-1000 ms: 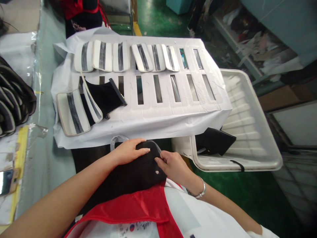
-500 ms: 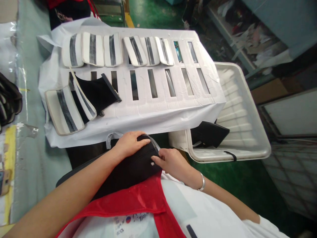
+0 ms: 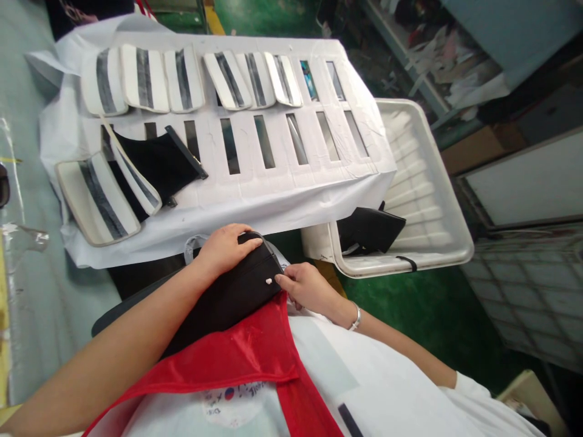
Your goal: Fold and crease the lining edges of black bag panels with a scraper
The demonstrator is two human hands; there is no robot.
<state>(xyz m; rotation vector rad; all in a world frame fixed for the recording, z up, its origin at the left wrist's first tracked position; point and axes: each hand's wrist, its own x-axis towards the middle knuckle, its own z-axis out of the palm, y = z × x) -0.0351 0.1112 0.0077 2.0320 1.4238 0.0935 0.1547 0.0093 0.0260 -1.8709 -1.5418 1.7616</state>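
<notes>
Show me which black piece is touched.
The black piece by the apron, under the left hand; another lies untouched on the sheet, a third in the bin.

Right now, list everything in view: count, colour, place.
Board: one, white, slotted, top centre
Pads: at least eight, white with dark stripe, on board
Panel: one, black, on board by the left pads
Tub: one, white, right of board
Dark piece: at least one, black, in tub
Carton: one, brown, behind tub
Table: one, grey-green, left edge
Floor: one, green, below tub
Shelf clutter: too blurred to count, mixed, top right
Case: one, black, between board and apron
Apron: one, red, bottom centre
Bracelet: one, silver, right wrist
Left hand: one, bare, on case
Right hand: one, bare, at case's right edge
</notes>
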